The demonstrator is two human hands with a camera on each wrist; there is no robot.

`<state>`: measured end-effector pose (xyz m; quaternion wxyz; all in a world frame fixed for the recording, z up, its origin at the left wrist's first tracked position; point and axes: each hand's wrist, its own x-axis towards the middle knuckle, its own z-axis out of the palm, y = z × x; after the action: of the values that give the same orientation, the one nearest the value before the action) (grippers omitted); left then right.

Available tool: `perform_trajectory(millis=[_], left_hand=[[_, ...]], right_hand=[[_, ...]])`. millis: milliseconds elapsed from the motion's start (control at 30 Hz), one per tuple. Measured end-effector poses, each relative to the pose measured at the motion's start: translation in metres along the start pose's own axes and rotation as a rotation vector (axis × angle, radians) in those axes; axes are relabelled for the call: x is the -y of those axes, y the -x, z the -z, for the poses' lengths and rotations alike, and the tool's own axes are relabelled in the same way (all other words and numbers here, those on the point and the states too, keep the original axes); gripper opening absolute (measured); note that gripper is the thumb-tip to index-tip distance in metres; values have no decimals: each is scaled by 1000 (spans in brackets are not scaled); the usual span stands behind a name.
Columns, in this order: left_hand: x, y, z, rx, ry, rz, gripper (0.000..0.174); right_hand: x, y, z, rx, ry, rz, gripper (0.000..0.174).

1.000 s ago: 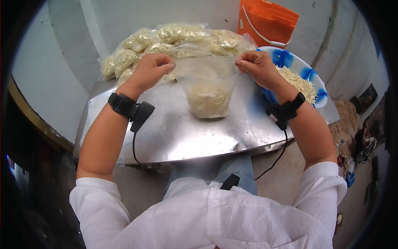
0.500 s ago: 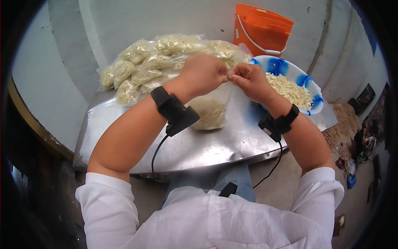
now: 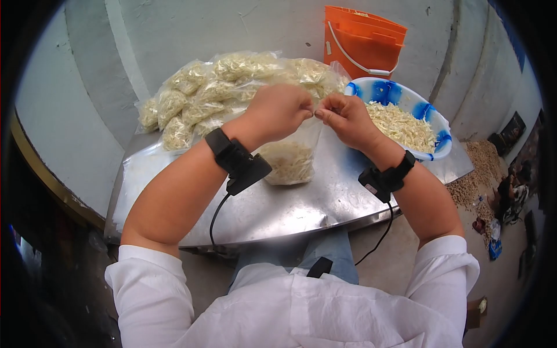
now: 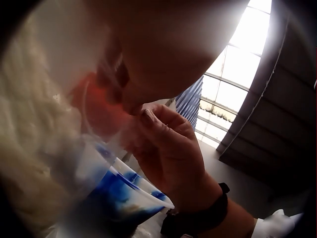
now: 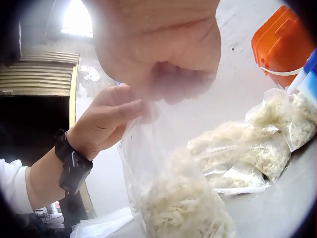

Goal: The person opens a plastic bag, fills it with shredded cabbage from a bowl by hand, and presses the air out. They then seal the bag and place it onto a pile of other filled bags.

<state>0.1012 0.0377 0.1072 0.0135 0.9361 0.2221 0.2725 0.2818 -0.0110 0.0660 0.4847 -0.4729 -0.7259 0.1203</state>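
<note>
A clear plastic bag (image 3: 288,164) with pale, thin shreds in its lower part stands upright on the metal table. My left hand (image 3: 275,113) pinches the bag's top edge and has come across to the right side of the mouth. Right beside it, my right hand (image 3: 350,120) pinches the same edge between thumb and forefinger. In the right wrist view the bag (image 5: 181,206) hangs down from both hands, its upper part drawn together and the shreds bulging below. My left hand's fingertips are partly hidden behind its back in the head view.
Several filled bags (image 3: 217,87) are piled at the back of the table (image 3: 255,217). A blue-and-white basin (image 3: 442,142) of loose shreds stands on the right, with an orange bucket (image 3: 362,43) behind it. Flat plastic sheets (image 3: 142,180) lie at the left.
My hands were apart, holding the bag's mouth stretched wide; the left hand has since moved right to meet the right hand. Over the last half second the hands have barely shifted.
</note>
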Motion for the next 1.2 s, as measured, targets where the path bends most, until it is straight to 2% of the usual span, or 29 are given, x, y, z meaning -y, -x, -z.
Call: perform_trajectory(millis=[133, 267, 367, 433, 533, 667, 733, 933, 1200], left_hand=[[7, 7, 1, -50, -55, -101, 10], [11, 10, 3, -49, -78, -112, 9], [11, 11, 0, -107, -86, -147, 9], [7, 10, 0, -62, -107, -106, 10], [10, 12, 1, -60, -31, -115, 11], [13, 12, 4, -28, -12, -90, 12], [14, 11, 5, -41, 24, -93, 14], [15, 14, 12, 63, 11, -81, 11], [27, 21, 17, 69, -45, -94, 11]], right_hand=[[2, 1, 0, 6, 17, -8, 15], [7, 0, -2, 22, -25, -40, 17], [-2, -7, -10, 20, -197, -2, 19], [-9, -11, -16, 117, -381, -3, 19], [-2, -8, -10, 141, -323, -45, 17], [-6, -5, -9, 194, -276, -10, 17], [-2, -3, -10, 111, -212, 34, 16], [7, 1, -11, 49, -119, 44, 15], [10, 3, -8, 5, -34, 47, 18]])
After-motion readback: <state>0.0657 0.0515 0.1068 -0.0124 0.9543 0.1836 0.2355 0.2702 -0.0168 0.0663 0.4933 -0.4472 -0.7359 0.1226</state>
